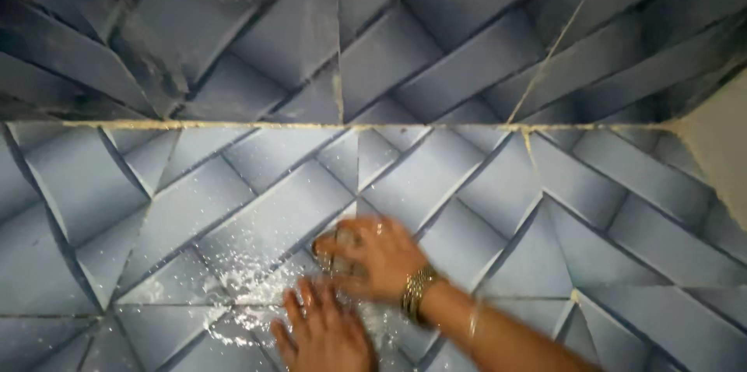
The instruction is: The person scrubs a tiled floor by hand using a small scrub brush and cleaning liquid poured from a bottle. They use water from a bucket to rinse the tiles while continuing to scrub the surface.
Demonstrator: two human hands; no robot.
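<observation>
I see my right hand [372,257] and left hand [325,333] lying flat and close together on the wet tiled surface [257,224], each crowding the other. Left of them, right of them and beyond them the tiles run open. Further beyond, the upper tiled face [436,53] meets this one at a grouted seam [233,124]; a pale wall edge [720,146] stands far right

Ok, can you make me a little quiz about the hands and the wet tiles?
1. True or false: the right hand wears bangles at the wrist.
2. What lies on the blue-grey patterned tiles around the hands? A) water droplets and foam B) leaves C) coins
3. Which hand lies flat, fingers spread, at the bottom edge of the view?

Key: 1 true. 2 A; the water shows beside the hands. 3 the left hand.
</observation>
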